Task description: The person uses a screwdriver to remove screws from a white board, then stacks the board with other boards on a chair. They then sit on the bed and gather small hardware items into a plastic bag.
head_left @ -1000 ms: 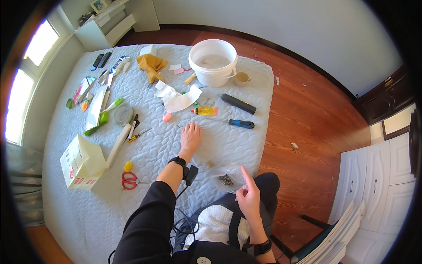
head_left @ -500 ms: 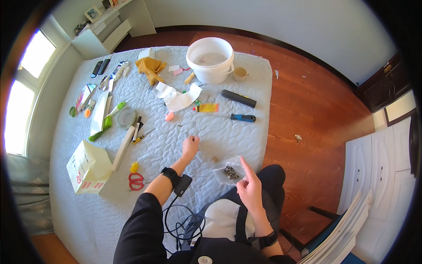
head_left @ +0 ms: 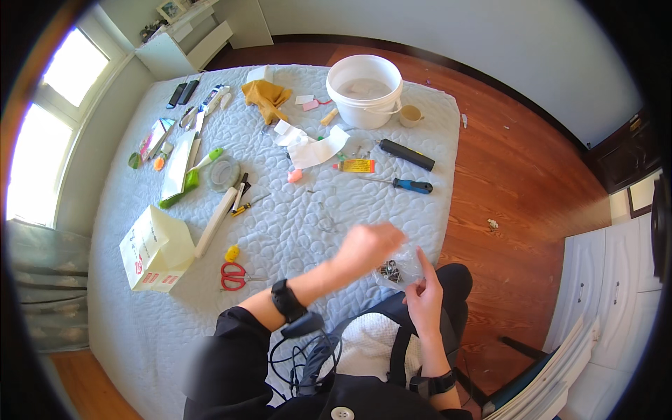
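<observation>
My right hand grips a clear plastic bag by its side, thumb and forefinger apart along its edge. Small dark metal screws lie in a heap inside it. Over the bag's mouth is my left hand, its fingers drawn together and slightly blurred. Whatever the fingertips hold is hidden. On the quilted bedspread, beyond my left hand, lies a tiny dark piece, too small to name.
Farther off stand a white bucket and a beige cup. A blue-handled screwdriver, a yellow-red tube and a black cylinder lie nearer. Red scissors and a pale box are at left.
My left hand has risen off the bedspread and moved right to the bag. My right hand still holds the bag. The view has shifted slightly.
</observation>
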`<action>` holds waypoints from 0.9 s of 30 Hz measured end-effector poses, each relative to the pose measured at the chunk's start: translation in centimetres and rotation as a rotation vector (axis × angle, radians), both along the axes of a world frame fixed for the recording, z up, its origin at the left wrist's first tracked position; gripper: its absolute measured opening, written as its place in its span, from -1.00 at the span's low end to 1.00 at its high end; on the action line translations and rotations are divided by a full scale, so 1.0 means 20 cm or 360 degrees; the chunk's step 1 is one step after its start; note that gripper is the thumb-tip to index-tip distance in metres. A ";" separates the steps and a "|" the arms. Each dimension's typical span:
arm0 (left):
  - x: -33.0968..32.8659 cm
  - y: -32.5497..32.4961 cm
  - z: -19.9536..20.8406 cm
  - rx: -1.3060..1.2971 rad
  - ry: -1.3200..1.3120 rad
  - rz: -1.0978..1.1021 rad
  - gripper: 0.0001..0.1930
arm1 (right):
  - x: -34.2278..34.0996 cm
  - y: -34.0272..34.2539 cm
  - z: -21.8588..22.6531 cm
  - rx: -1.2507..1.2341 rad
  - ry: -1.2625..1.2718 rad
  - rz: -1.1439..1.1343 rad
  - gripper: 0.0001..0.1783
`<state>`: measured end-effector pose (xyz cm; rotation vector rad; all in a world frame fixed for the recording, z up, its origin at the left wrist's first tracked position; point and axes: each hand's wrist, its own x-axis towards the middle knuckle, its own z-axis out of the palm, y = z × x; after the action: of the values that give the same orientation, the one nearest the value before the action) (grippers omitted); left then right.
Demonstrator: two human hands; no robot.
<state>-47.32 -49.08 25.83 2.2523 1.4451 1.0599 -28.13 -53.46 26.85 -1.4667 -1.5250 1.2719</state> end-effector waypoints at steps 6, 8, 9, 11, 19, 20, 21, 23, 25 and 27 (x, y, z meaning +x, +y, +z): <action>-0.73 0.32 -0.56 0.0050 0.0329 0.0944 -0.87 | 0.00 -0.01 0.02 0.0032 0.0193 0.0049 -0.21; -0.85 0.31 -0.73 -0.0376 0.0431 0.1052 -0.87 | 0.00 -0.01 0.03 0.0010 0.0177 0.0058 -0.21; -0.88 0.34 -0.78 -0.0386 0.0274 0.1018 -0.87 | 0.00 -0.01 0.03 0.0001 0.0169 0.0055 -0.21; -0.88 0.39 -0.82 -0.0685 0.0012 0.0957 -0.87 | 0.00 -0.01 0.04 0.0000 0.0155 0.0054 -0.21; -0.70 0.50 -0.79 -0.0564 0.0085 0.0890 -0.86 | 0.00 0.00 0.03 0.0033 0.0155 0.0053 -0.24; -0.73 0.49 -0.79 -0.0529 0.0102 0.0747 -0.83 | 0.00 -0.01 0.03 0.0029 0.0099 0.0046 -0.24; -0.77 0.48 -0.78 -0.0637 0.0165 0.0630 -0.86 | 0.01 -0.01 0.03 0.0033 0.0092 0.0041 -0.25; -0.86 0.44 -0.76 -0.0744 0.0301 0.0464 -0.89 | 0.01 -0.01 0.03 0.0043 0.0096 0.0033 -0.25; -0.91 0.37 -0.73 -0.0750 0.0330 0.0280 -0.89 | 0.01 -0.01 0.02 0.0055 0.0103 0.0045 -0.26; -0.91 0.31 -0.71 -0.0842 0.0174 0.0215 -0.89 | 0.00 0.00 0.00 0.0139 0.0097 0.0071 -0.22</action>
<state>-65.53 -42.93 11.56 1.8740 1.6989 0.5043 -28.07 -53.46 26.82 -1.3342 -1.5610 1.2483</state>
